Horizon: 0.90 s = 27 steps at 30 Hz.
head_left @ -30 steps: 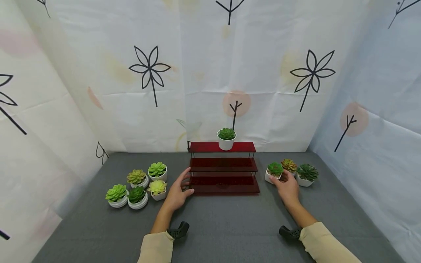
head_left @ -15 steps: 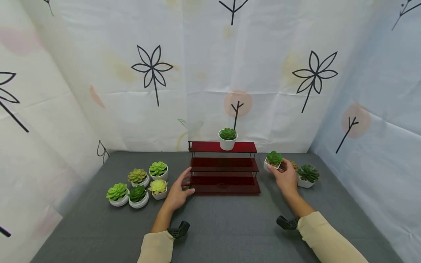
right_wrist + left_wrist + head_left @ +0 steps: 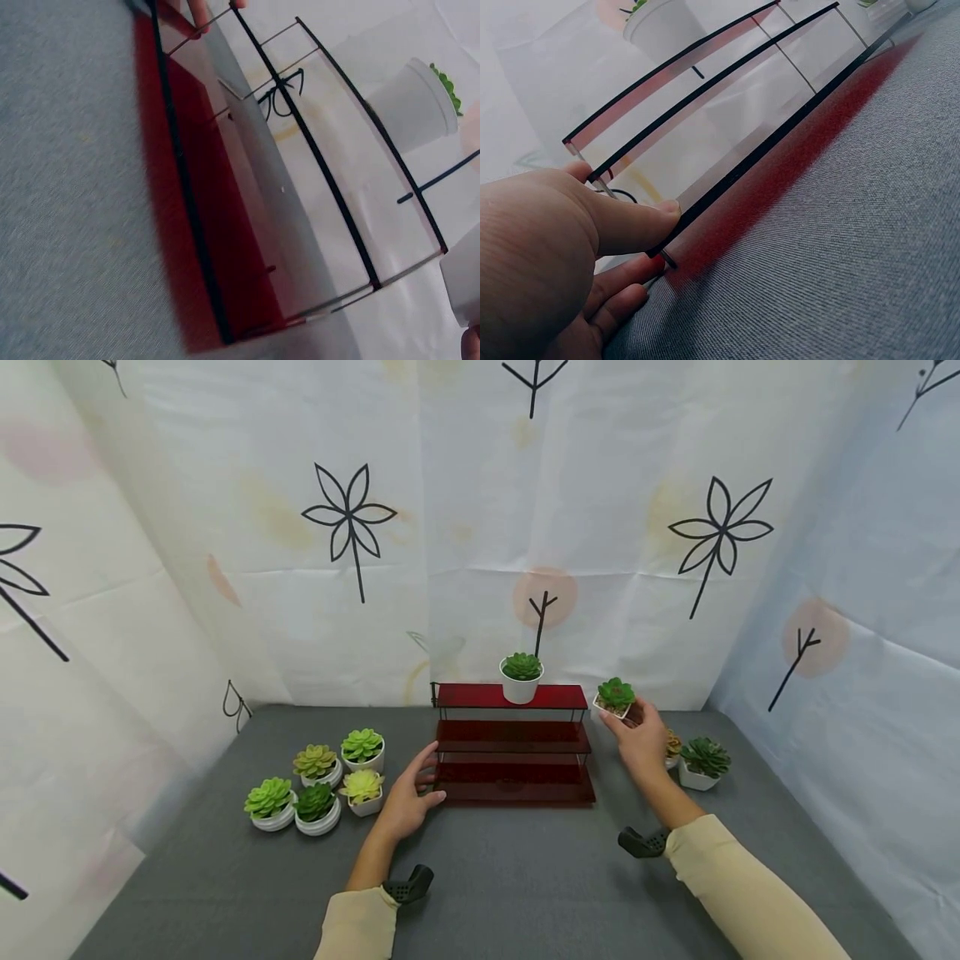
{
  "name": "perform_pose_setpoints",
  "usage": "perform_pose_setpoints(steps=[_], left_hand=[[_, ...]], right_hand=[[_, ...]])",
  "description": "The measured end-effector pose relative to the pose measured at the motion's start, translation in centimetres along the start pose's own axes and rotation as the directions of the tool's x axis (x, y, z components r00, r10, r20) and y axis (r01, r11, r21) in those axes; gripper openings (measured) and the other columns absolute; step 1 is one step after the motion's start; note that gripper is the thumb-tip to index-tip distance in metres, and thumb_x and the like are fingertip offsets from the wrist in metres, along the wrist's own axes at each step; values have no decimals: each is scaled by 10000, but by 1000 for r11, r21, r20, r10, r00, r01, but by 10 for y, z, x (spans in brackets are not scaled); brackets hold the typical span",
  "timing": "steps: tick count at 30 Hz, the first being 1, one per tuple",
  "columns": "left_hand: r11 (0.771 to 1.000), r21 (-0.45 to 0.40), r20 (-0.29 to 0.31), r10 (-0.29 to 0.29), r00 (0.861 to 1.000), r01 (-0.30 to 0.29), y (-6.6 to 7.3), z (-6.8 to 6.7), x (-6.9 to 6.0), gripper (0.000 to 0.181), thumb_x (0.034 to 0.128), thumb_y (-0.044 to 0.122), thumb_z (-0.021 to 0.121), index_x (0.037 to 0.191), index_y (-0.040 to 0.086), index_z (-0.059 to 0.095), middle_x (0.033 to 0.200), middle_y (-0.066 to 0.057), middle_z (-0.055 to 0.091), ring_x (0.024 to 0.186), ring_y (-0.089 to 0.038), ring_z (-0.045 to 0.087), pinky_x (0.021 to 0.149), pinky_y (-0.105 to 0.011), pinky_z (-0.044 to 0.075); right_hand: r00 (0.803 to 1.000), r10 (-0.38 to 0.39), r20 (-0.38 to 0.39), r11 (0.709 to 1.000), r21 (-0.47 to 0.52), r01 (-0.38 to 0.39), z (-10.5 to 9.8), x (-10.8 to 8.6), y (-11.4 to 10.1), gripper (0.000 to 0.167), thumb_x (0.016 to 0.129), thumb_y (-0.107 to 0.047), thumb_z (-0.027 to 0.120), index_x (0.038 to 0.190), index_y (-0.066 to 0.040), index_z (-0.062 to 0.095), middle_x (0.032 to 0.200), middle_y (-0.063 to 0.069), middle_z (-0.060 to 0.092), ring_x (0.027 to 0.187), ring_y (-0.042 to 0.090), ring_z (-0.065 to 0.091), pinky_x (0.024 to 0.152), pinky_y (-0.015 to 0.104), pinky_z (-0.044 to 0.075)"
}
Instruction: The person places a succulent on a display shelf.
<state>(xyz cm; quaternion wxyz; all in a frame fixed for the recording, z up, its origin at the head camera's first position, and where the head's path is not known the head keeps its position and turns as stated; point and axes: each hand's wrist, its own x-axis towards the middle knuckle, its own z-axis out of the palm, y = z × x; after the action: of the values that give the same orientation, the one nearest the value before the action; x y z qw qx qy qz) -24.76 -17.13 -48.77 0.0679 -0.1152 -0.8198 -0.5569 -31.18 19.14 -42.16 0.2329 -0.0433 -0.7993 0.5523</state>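
Observation:
A red three-tier display shelf (image 3: 513,737) stands at the back middle of the table. My left hand (image 3: 405,806) grips its left end; in the left wrist view the thumb (image 3: 656,221) lies on the bottom tier's front edge, with other fingers behind the end. My right hand (image 3: 643,743) holds a small potted succulent (image 3: 616,695) by its white pot, raised off the table just right of the top tier. At the right wrist view's edge, part of that white pot (image 3: 466,281) shows. Another succulent in a round white pot (image 3: 520,681) sits on the top tier.
Several potted succulents (image 3: 317,802) stand grouped on the grey table left of my left hand. To the right are a dark green succulent (image 3: 703,760) and a yellowish one (image 3: 672,743), partly hidden by my right hand. A patterned cloth wall (image 3: 465,527) rises close behind the shelf.
My right hand has lifted the potted succulent off the table, carrying it up and slightly left toward the top tier's right end. My left hand stays at the shelf.

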Motion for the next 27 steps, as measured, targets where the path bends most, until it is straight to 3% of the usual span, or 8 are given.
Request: perform_pose_setpoints(steps=[6,14,27], left_hand=[[1000,-5,-5,-7,1000,7,-1,0,0,813,834,-111,685,1518,170,350,1385,-202,488,1163,-389,541,977,-556,403],[1000,-8,-2,2,1000,-2,-1,0,0,812,842,-103,682,1520,195,348,1390,-188,485,1170,-389,534,980,-554,400],[1000,-9,-7,-2,1000,2,-2,1,0,810,839,-96,689,1514,209,362,1380,-172,498,1163,-372,542,979,-543,404]], right_hand=[[1000,4,18,1000,13,-4,7,4,-11,646,891,-198,730,1411,31,422,1331,242,519,1212,344,522,946,444,468],[1000,4,-22,1000,-1,-4,10,13,-20,634,875,-230,746,1394,-1,462,1318,214,551,1173,334,561,906,436,497],[996,8,87,998,56,-13,25,20,-32,631,899,-193,721,1420,13,432,1363,228,511,1239,333,505,979,436,446]])
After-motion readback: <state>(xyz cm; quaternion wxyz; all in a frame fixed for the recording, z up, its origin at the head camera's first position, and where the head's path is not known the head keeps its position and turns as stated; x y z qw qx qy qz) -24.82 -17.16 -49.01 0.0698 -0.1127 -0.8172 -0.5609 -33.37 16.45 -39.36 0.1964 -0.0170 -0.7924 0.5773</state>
